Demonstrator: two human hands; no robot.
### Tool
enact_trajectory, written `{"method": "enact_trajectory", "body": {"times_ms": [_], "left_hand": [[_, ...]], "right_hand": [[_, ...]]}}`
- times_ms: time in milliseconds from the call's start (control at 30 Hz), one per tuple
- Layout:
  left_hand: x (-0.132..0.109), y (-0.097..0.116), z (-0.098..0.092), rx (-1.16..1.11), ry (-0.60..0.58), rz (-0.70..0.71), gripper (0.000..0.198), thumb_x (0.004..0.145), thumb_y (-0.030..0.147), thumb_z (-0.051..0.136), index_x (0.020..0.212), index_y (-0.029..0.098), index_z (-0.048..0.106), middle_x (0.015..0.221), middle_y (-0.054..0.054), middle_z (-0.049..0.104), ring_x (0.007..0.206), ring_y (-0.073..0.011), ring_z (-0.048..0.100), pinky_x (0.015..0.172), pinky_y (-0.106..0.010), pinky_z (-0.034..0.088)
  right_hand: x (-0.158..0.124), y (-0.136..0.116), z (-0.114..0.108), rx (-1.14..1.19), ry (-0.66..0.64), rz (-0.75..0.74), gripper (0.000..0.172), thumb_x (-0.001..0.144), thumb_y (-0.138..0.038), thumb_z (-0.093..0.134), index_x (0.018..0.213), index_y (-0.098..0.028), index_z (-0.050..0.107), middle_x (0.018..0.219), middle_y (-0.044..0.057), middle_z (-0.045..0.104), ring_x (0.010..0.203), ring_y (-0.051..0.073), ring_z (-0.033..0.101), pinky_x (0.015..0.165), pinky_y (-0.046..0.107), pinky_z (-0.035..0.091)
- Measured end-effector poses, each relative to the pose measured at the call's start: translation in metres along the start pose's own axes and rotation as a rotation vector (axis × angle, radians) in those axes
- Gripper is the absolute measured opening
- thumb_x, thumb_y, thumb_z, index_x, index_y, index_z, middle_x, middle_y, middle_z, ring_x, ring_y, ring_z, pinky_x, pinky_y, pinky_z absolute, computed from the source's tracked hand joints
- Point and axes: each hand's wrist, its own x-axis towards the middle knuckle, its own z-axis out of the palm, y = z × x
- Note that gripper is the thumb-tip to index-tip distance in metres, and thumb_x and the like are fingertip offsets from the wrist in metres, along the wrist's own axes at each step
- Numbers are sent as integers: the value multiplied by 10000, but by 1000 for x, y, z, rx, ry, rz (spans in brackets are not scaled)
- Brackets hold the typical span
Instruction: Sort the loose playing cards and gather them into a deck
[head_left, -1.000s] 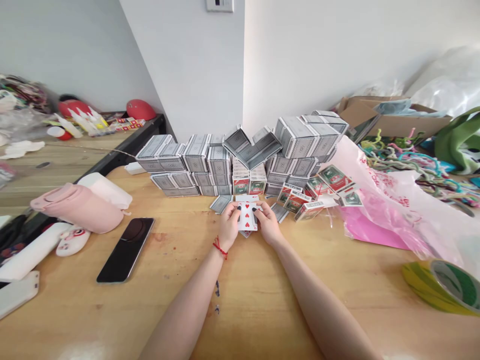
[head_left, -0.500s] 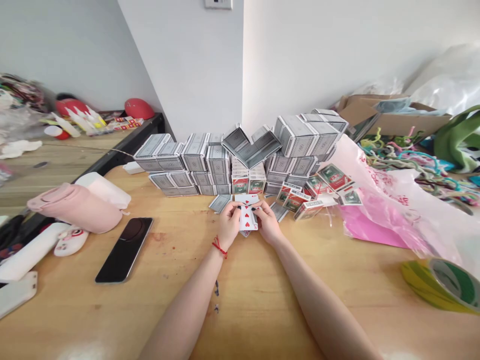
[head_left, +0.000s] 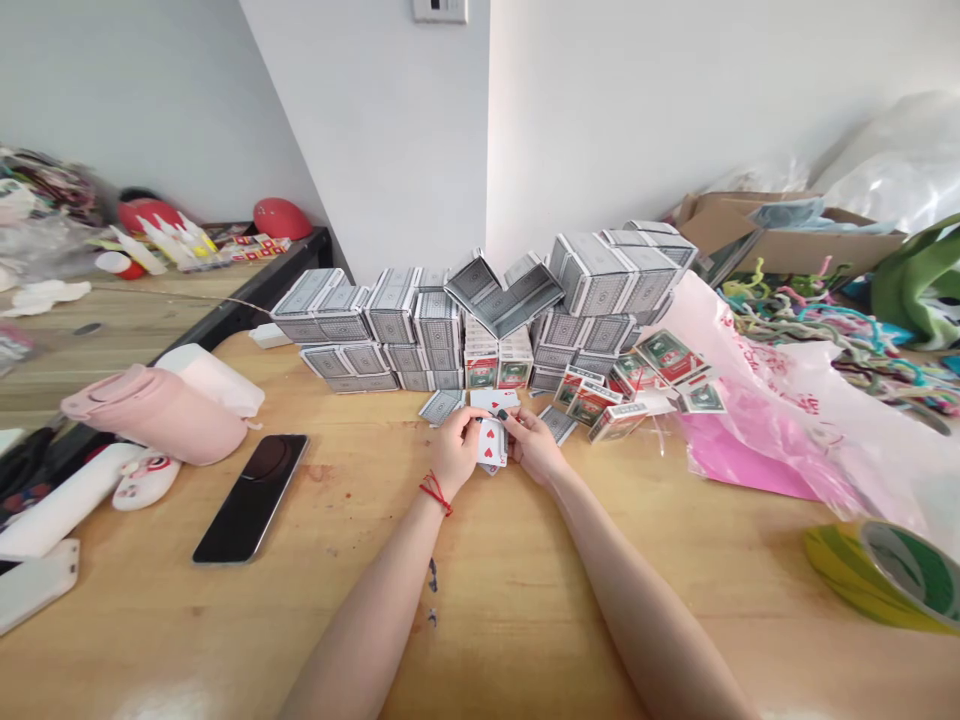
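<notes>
My left hand (head_left: pixel 456 445) pinches a playing card (head_left: pixel 490 448) with red hearts by its upper left part. From the other side, my right hand (head_left: pixel 534 446) grips the card, its thumb across the upper edge. Just beyond the fingers lies another playing card (head_left: pixel 491 400) with red marks. Other card edges show beneath the held card, partly hidden. Ahead of my hands stand grey-patterned blocks built of folded cards (head_left: pixel 439 330), stacked in rows. Two open folded-card pieces (head_left: pixel 495 300) lean in a V above a group of red and green card boxes (head_left: pixel 498 368).
Red and green card packs (head_left: pixel 596 402) lie at the right, near pink plastic wrapping (head_left: pixel 742 450). A green and yellow tape roll (head_left: pixel 885 572) is at the right edge. At left are a phone (head_left: pixel 251 498), a pink bottle (head_left: pixel 157 415) and a white mouse (head_left: pixel 146 478).
My right thumb has moved left over the card's upper edge. The held hearts card has shifted slightly left. The stacked blocks stay as they were.
</notes>
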Motion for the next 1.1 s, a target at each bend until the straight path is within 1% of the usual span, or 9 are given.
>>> {"method": "enact_trajectory", "body": {"times_ms": [133,267,333,400,433,533,633,1000,1100], "left_hand": [[3,0,-7,-23,-35,23,209,744,164,426,796,213,622,838,-27,627,819,-160,546,747,-278,414],[3,2,-13,-139,-76,-62,219,724,153,435,789,200,639,864,-24,638,820,-155,557,742,-267,421],[2,5,-11,-247,-77,-113,254,739,167,413,879,189,624,924,-35,629,844,-156,556,726,-260,425],[1,8,-5,-362,-37,-163,313,761,198,392,1025,187,560,992,-47,607,867,-157,553,699,-253,430],[0,9,-2,-375,-13,-179,307,761,222,411,1032,181,550,1003,-52,600,872,-157,550,704,-251,427],[-1,8,8,-248,63,-227,223,726,299,500,864,151,594,867,-51,616,806,-155,546,684,-241,415],[-2,5,13,-148,120,-241,211,718,343,513,720,144,584,721,-26,601,697,-133,532,625,-223,401],[-3,6,10,-68,135,-180,253,743,362,479,711,156,620,633,-12,603,581,-116,495,528,-201,357],[-3,5,9,-50,133,-178,265,746,367,474,704,157,629,617,-7,599,578,-114,489,527,-199,348]], "right_hand": [[0,0,-5,-57,-90,65,257,612,-334,676,696,-174,494,613,-15,570,521,108,545,508,253,447],[1,3,-3,-98,-35,-1,294,581,-342,697,643,-174,463,554,-35,550,464,94,516,464,237,432],[1,5,0,-93,-10,-36,303,580,-350,694,641,-179,452,564,-36,556,482,97,525,482,246,442],[0,7,3,-78,-5,-62,307,584,-356,689,641,-183,442,588,-33,566,508,103,537,502,254,450],[-1,7,4,-71,-8,-74,306,586,-355,687,644,-185,439,594,-33,568,513,103,538,505,252,451],[-2,9,7,-60,-27,-97,298,597,-349,680,658,-190,436,587,-40,561,493,95,525,491,241,446],[-2,11,7,-74,-44,-102,289,610,-352,670,663,-195,433,568,-48,545,480,94,516,497,249,453],[-5,8,11,-64,-37,-78,275,589,-329,681,638,-190,448,660,-26,556,520,89,516,510,243,456],[-4,8,9,-119,-24,-70,268,590,-333,678,644,-185,461,589,-39,532,462,74,480,475,225,440]]}}
